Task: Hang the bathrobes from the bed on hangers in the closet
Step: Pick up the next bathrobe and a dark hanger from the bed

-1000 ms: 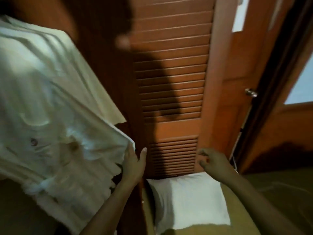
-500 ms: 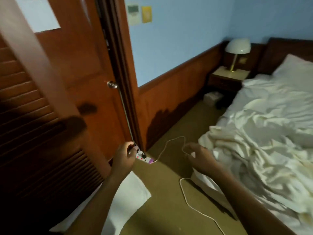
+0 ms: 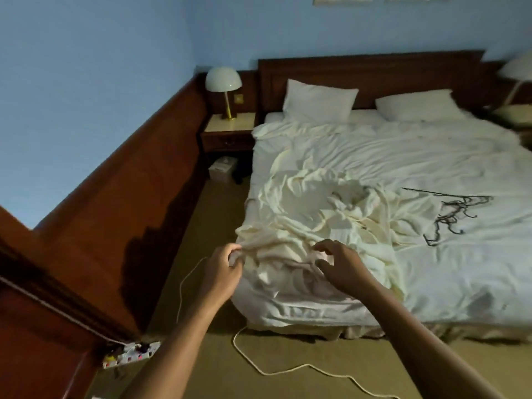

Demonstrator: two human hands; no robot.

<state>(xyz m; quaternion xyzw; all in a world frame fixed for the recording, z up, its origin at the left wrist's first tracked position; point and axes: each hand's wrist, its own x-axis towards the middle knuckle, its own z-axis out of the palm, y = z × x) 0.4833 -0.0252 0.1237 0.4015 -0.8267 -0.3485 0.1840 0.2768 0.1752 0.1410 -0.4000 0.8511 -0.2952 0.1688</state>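
1. Eyes on the bathrobe (image 3: 316, 214): cream, badly rumpled, it lies in a heap on the near left part of the bed (image 3: 431, 156), with its folds spilling to the mattress corner.
2. At that corner is the left hand (image 3: 226, 267), and its fingers (image 3: 236, 249) are curled in, pinching the robe's edge.
3. The right hand (image 3: 342, 266) sits over the near side of the heap. Its fingers (image 3: 318, 245) are spread and half-curled like a claw, the thumb stands apart, and nothing is caught between them (whether the tips touch the cloth cannot be told).
4. Both forearms are bare and reach in from the bottom edge of the view.
5. To the right of the robe and apart from it, a dark tangle (image 3: 454, 214) of thin strands lies on the white sheet (what it is cannot be made out).
6. At the head of the bed, two white pillows (image 3: 319, 100) lean against a dark wooden headboard (image 3: 371, 73).
7. Left of the bed, a nightstand tabletop (image 3: 230, 126) carries a domed lamp (image 3: 223, 82), and a small white box (image 3: 223, 169) sits on the floor just below.
8. On the carpet (image 3: 288, 384), a white cable (image 3: 259, 367) loops past the foot of the bed, and a power strip (image 3: 132, 354) lies against the wood panelling (image 3: 115, 211) at lower left.
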